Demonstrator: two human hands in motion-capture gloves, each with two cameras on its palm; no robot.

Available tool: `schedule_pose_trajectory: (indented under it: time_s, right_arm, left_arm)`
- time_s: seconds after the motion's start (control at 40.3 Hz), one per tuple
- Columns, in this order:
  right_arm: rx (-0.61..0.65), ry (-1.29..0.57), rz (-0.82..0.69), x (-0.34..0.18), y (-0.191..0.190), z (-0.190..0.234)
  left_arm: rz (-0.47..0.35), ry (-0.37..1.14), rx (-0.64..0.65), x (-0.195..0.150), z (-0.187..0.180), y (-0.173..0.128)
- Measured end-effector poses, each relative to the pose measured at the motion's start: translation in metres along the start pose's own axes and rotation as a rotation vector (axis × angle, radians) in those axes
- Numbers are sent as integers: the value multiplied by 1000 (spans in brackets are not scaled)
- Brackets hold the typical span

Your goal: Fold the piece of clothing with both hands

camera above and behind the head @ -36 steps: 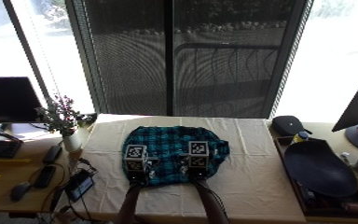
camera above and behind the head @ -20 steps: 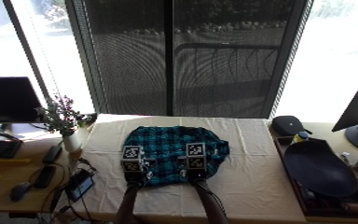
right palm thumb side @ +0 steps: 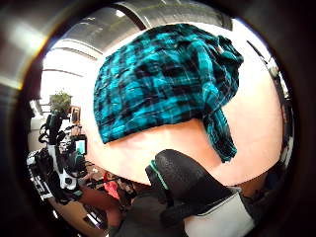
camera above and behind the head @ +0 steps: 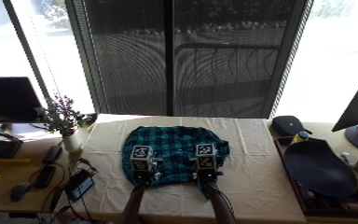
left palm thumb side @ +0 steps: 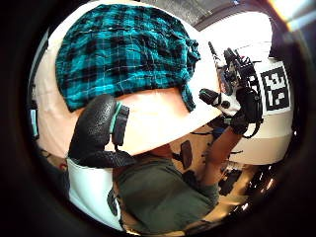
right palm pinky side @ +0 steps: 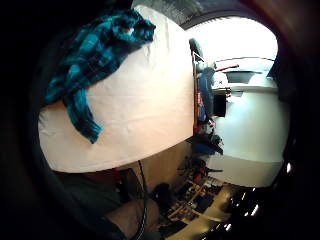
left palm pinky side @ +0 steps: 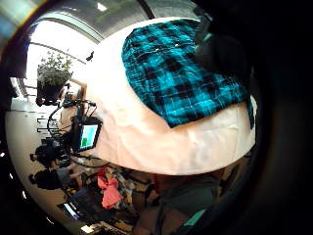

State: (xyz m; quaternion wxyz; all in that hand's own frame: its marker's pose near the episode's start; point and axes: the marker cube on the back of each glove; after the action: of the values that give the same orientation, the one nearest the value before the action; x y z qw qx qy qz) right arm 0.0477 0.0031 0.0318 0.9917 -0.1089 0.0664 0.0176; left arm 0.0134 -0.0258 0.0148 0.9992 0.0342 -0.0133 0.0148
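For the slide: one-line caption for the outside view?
Both gloved hands, left hand and right hand, at the near edge of a teal plaid shirt on a cloth-covered table.

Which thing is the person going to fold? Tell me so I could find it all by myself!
Find the big table with the white cloth in front of the dark window. In its middle, just beyond the two gloved hands, lies a checked shirt. It is the only teal and black thing there, lying crumpled instead of neat.

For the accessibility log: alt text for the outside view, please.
A teal and black plaid shirt lies spread on a white-covered table, with the person's left hand and right hand at its near edge. A potted plant stands at the table's left.
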Motion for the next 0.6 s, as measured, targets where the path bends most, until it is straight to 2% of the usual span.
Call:
schedule_pose_trajectory:
  time_s: [0.099,0.198,0.322,0.471,0.496,0.595]
  right_arm:
    - [-46,23,3,6,-17,31]
    - [-56,53,19,10,-8,36]
    - [-96,48,-12,9,-7,52]
    - [-45,7,-64,6,-21,66]
    - [-13,-7,-75,5,-25,67]
    - [102,-54,-110,4,-36,69]
  left_arm:
    - [7,15,-150,8,36,2]
    - [8,-1,-238,10,65,0]
    - [-16,-58,-308,9,73,18]
    - [-17,-36,-277,4,91,20]
    - [-18,-39,-242,2,92,19]
    - [0,-99,43,-8,93,-7]
